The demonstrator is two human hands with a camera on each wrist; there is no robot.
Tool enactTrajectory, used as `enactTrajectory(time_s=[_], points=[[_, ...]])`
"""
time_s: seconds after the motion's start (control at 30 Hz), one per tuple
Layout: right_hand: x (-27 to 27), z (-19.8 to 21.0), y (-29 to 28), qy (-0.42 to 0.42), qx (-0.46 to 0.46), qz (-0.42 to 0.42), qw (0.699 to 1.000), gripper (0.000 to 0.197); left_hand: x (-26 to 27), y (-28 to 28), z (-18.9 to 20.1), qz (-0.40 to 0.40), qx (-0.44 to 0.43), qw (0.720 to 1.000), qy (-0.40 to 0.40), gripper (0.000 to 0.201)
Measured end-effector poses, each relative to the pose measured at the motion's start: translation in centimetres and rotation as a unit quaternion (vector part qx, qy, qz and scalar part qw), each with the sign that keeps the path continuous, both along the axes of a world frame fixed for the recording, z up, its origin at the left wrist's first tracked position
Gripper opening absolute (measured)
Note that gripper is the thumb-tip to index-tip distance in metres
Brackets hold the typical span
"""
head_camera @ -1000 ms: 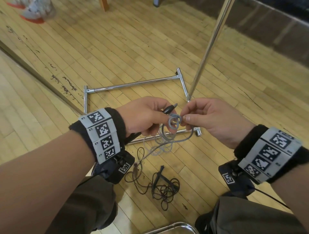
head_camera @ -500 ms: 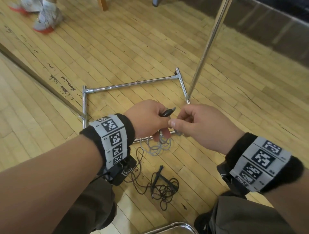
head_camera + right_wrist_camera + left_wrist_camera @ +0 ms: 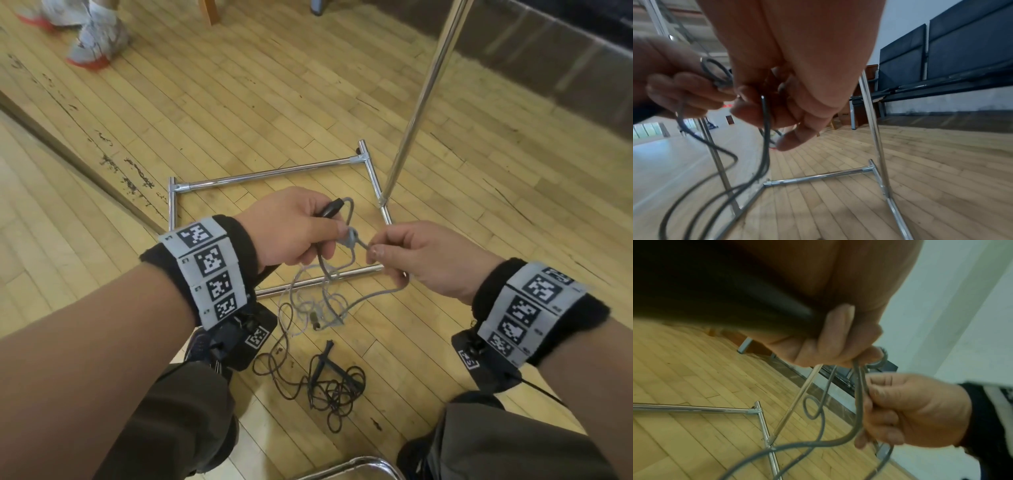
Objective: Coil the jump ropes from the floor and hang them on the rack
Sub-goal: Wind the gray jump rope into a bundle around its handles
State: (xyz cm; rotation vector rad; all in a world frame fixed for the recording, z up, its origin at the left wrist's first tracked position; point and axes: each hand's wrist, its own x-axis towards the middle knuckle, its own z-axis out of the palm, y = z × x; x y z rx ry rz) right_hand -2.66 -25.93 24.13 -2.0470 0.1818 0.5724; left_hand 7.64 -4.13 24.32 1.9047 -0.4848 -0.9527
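Your left hand hides most of the black handle; only its tip pokes out at two o'clock. The rack's upright pole is cut off at twelve o'clock, so its top is unseen. At ten o'clock, someone's sneakers are blurred and cropped.

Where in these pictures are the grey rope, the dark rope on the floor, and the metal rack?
grey rope [image 3: 350, 237], head view, its small knotted loop.
dark rope [image 3: 337, 387], head view, its tangled pile.
metal rack [image 3: 423, 99], head view, its upright pole.
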Motion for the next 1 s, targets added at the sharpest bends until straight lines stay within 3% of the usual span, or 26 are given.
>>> enactTrajectory(time_s=[0.2, 0.33, 0.47, 0.57, 0.63, 0.77, 0.9, 1.0], points=[[-0.1, -2.1, -0.9, -0.004, -0.12, 0.045, 0.992, 0.022, 0.4, 0.8, 0.1, 0.015, 0.023, 1.0, -0.007, 0.019], [-0.2, -2.9, -2.0, 0.001, -0.182, 0.029, 0.983, 0.019, 1.1, 1.5, 0.1, 0.05, 0.026, 0.997, 0.047, 0.015], [-0.3, -3.0, -1.6, 0.021, -0.227, 0.084, 0.97, 0.014, 0.3, 1.5, -0.4, -0.042, 0.062, 0.997, 0.022, 0.023], [0.1, -2.0, 0.1, -0.02, -0.101, 0.063, 0.993, 0.045, 0.2, 1.1, -0.6, -0.083, 0.058, 0.995, 0.011, 0.025], [0.5, -1.0, 1.3, -0.037, 0.013, 0.035, 0.999, 0.041, 0.0, 0.9, -0.7, -0.1, 0.053, 0.994, 0.009, 0.022], [0.5, 0.0, 1.9, -0.048, -0.05, 0.064, 0.996, 0.006, -0.3, 0.8, -0.8, -0.143, 0.034, 0.988, 0.038, 0.016], [0.1, 0.7, 0.6, -0.045, 0.004, 0.02, 0.999, 0.01, 0.2, 0.9, -0.9, -0.111, 0.041, 0.991, 0.07, 0.008], [0.0, 1.3, -0.6, -0.062, 0.041, 0.0, 0.997, 0.018, 0.7, 1.0, -1.3, -0.045, 0.091, 0.995, 0.006, 0.013]])
